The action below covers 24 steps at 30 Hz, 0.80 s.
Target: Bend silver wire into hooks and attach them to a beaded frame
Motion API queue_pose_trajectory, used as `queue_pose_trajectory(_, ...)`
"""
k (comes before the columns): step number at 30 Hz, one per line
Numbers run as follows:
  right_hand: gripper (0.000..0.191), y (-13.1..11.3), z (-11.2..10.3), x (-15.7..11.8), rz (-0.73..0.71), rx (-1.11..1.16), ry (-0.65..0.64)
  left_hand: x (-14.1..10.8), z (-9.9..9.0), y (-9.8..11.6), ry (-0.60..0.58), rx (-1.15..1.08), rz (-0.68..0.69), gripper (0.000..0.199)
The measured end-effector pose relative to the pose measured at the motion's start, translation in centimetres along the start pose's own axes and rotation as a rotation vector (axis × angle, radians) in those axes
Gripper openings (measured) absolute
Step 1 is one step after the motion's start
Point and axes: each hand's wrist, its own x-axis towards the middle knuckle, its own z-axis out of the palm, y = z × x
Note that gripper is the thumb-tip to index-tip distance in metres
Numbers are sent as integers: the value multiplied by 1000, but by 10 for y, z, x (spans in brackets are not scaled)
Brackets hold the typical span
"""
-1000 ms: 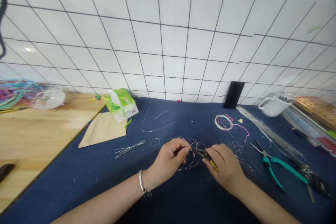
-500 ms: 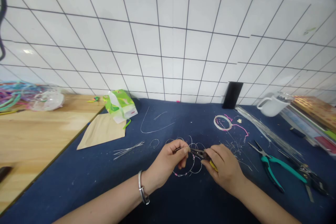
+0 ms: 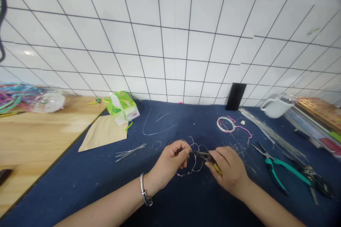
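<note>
My left hand, with a silver bangle on its wrist, pinches part of a looped wire piece between thumb and fingertips. Thin silver loops with a few small pink beads make up this piece, which spreads below and between both hands. Wrapped around the yellow handle of a pair of pliers is my right hand. The dark jaws point left, close to my left fingertips. Whether the jaws grip the wire I cannot tell. Part of the wire piece is hidden behind my left hand.
Teal-handled pliers lie at right, beside wire scraps. Behind them are a white ring dish, a wire bundle, a white mug and a black slab. Left are cut wires and a green tissue pack.
The plier jaws have moved slightly right, leaving a small gap from my left fingertips. The wire loops have shifted a little upward. My left hand stays nearly in place.
</note>
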Motion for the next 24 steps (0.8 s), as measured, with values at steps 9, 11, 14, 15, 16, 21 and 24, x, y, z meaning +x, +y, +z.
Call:
queue_pose_trajectory(9, 31, 5, -7, 1, -113, -153, -57, 0, -2, 6, -116, -11, -27, 17)
queue_pose_trajectory(11, 30, 7, -8, 1, -142, -178, -69, 0, -4, 8, -141, -10, -31, 17)
queue_pose_trajectory(14, 28, 8, -8, 1, -164, -193, -73, 0, -5, 10, -169, -15, -40, 19)
queue_pose_trajectory(15, 28, 8, -9, 1, -168, -191, -73, 0, -5, 10, -174, -17, -42, 19)
queue_pose_trajectory(16, 29, 8, -9, 1, -169, -187, -71, 0, -5, 10, -176, -19, -44, 19)
queue_pose_trajectory(21, 32, 8, -9, 2, -122, -163, -47, 0, -4, 8, -138, 13, -23, 17)
queue_pose_trajectory(24, 31, 8, -9, 3, -88, -122, -48, 2, -5, 6, -90, 36, -9, 17)
